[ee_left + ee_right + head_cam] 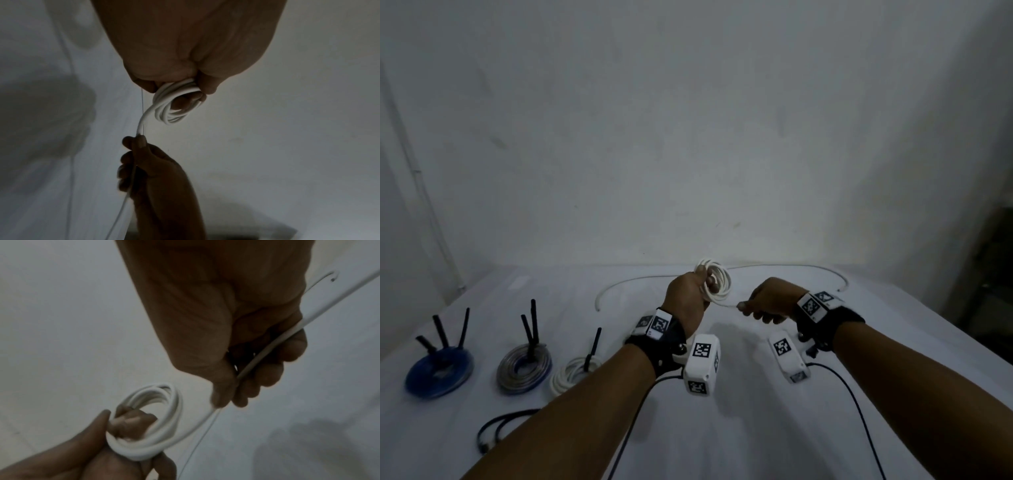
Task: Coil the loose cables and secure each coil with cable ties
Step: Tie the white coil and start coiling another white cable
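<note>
— How far along are we with the cables?

— By our reckoning, well past halfway. At the left of the table (756,428) we have three finished coils in a row: a blue coil (439,371), a grey coil (524,368) and a white coil (571,371), each with black cable ties (441,330) standing up out of it. Whether every tie is pulled snug we cannot tell from here.

— And the one in our hands?

— That is the white cable (717,282), partly wound. Our left hand (688,301) holds the loops up above the table, fingers through the ring and thumb clamped over it. Our right hand (767,305) is closed around the loose strand just beside the coil, the cable running through the fist.

— How much of it is left to wind?

— A fair length. The loose tail (774,266) sweeps across the far side of the table in a wide arc and ends at the right, so we judge several more loops are needed before it can be tied.

— Anything after that?

— A black cable (498,428) lies uncoiled near our left forearm, at the near edge of the table. We take that as the last one to coil and tie. We see no spare ties lying loose, so we cannot say where the next ones will come from.
</note>
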